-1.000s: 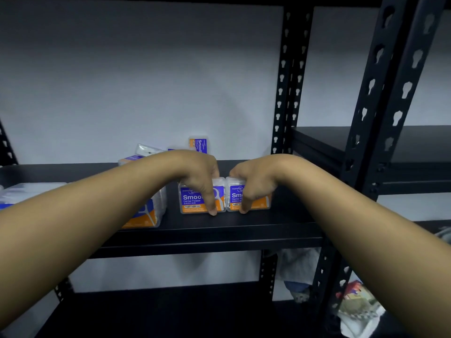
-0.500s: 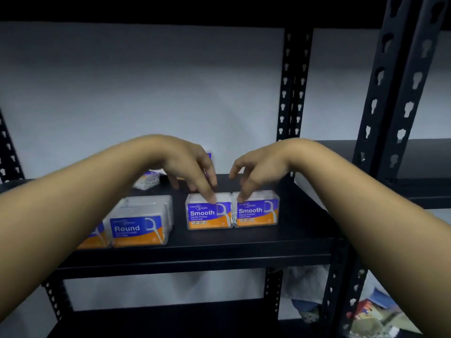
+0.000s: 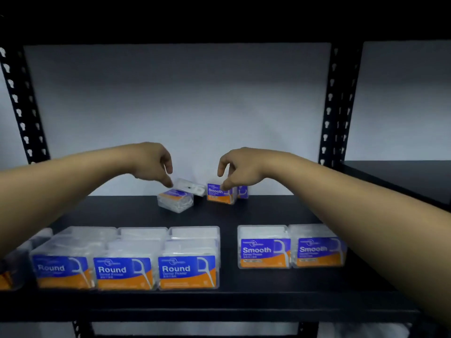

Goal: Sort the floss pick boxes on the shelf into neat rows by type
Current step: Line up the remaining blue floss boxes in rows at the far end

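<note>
On the black shelf (image 3: 244, 296), several "Round" boxes (image 3: 188, 267) stand in rows at the front left. Two "Smooth" boxes (image 3: 264, 250) stand side by side at the front right. At the back lie a tilted clear box (image 3: 175, 200) with another clear box (image 3: 192, 186) leaning behind it, and an upright "Smooth" box (image 3: 219, 193) with one more box (image 3: 242, 191) behind it. My left hand (image 3: 152, 164) hovers over the tilted box, fingers apart and pointing down. My right hand (image 3: 238, 168) hangs over the back "Smooth" box, fingertips at its top, holding nothing.
Black perforated uprights (image 3: 336, 106) stand at the back left and back right of the shelf bay. A white wall closes the back. Another black shelf (image 3: 402, 176) adjoins on the right. An upper shelf darkens the top of the view.
Both hands have left the two front "Smooth" boxes and reached to the back of the shelf. The view has risen and shows the shelf top from above.
</note>
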The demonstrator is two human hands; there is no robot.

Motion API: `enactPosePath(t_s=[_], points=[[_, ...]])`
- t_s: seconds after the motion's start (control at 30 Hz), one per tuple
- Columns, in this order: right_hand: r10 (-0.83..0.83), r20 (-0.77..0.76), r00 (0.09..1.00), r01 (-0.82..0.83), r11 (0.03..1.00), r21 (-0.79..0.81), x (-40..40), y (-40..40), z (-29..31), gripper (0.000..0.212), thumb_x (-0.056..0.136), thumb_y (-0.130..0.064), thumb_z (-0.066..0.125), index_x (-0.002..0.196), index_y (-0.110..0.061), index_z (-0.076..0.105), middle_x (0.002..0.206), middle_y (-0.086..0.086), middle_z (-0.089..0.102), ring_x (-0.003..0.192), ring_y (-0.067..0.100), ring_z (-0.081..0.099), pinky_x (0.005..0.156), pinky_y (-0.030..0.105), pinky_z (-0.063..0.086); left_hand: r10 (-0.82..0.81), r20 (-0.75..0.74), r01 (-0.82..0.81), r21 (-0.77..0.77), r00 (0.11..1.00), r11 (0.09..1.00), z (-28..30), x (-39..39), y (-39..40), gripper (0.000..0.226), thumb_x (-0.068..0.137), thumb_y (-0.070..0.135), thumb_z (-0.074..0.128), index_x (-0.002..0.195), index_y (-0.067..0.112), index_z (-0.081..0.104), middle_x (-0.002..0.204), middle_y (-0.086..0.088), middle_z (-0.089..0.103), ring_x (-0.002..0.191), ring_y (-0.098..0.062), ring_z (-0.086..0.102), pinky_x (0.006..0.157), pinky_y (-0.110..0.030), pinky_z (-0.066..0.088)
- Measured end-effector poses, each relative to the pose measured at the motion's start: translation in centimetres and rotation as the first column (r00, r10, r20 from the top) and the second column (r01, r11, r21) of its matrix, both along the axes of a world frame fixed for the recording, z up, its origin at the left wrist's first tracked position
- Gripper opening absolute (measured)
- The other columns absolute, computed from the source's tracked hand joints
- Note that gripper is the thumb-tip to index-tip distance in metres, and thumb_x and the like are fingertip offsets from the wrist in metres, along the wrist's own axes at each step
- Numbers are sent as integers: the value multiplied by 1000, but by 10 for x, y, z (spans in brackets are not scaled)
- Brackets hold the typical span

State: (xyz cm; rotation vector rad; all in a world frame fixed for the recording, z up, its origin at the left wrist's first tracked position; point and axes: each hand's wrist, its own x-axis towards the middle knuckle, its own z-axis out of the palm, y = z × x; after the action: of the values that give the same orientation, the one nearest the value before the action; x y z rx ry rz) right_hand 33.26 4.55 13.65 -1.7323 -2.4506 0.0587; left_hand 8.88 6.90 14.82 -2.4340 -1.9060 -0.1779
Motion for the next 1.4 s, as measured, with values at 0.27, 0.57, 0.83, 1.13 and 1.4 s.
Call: enactPosePath(t_s=[0.27,0.57,0.83,1.13,1.4], points=[[18,172,985,-32,997,77,-58,68,-6,55,81,-45,78,129,-24,59,116,-3,64,102,23,64,90,41,57,45,64,-35,-147,997,989,-36,-26,52,72,71,64,78,124,17,63,124,2,62,98,-21,65,76,-36,64],[46,317,947,-44,999,-16,-92,106,-20,73,75,-50,85,137,-23,56,128,-5,65,111,18,60,94,34,51,68,82,-51,-193,994,980,-62,-17,73,69,59,82,74,77,17,57,78,0,60,66,-16,60,59,-27,51],[20,383,923,-27,1000,12,-107,122,-34,77,72,-57,84,137,-25,57,126,-3,65,114,21,60,94,37,52,115,-84,-134,-282,990,950,-54,-32,72,69,66,71,77,93,12,54,81,-7,61,79,-26,70,78,-40,62],[33,447,894,-55,998,36,-122,125,-49,73,70,-52,86,129,-23,54,125,3,61,108,25,58,81,35,49,114,-197,-176,-335,974,925,-52,-77,74,94,68,87,60,126,13,60,102,-10,77,84,-28,71,60,-28,50],[45,452,891,-40,999,-21,-132,120,-44,86,68,-51,89,140,-20,53,132,3,61,117,25,58,88,32,47,-182,-103,135,-353,978,926,-48,-107,74,61,93,50,64,150,38,44,156,9,44,140,-19,44,116,-34,35]])
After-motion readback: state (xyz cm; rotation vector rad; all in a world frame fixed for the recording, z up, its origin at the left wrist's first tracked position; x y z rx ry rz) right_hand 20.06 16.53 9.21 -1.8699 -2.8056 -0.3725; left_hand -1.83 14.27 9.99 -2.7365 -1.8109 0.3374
